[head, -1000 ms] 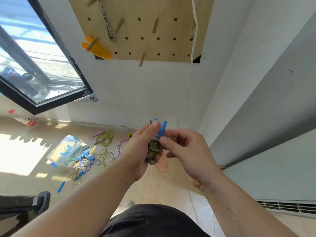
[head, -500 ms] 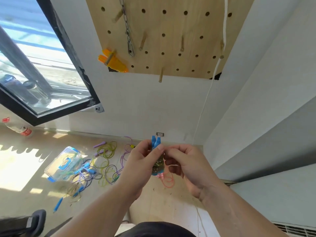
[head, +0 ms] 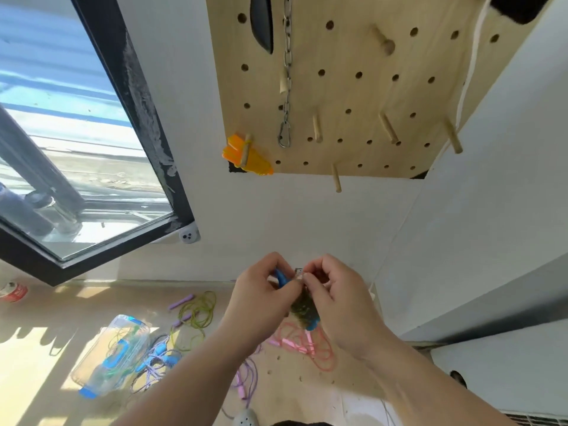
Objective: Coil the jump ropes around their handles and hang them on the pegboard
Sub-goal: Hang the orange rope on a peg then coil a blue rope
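Both hands hold one blue-handled jump rope (head: pixel 304 312) in front of me, its dark greenish cord coiled around the handles. My left hand (head: pixel 261 296) grips the upper end of the blue handles. My right hand (head: pixel 335 299) pinches the cord at the top of the bundle. Above on the wall is the wooden pegboard (head: pixel 362 93) with several wooden pegs. An orange jump rope (head: pixel 246 155) hangs on a peg at its lower left. On the floor below lie loose ropes: yellow-green (head: pixel 198 309), pink (head: pixel 307 345), purple and blue (head: pixel 156 361).
A metal chain with a carabiner (head: pixel 285 87) hangs down the pegboard. A white cord (head: pixel 470 63) runs along its right edge. A clear plastic box with blue clips (head: pixel 113 355) sits on the floor. An open black-framed window (head: pixel 129 124) is on the left.
My view has tilted up and closer to the pegboard. Both hands have closed tighter round the top of the coiled blue rope, which now tilts with its lower end to the right.
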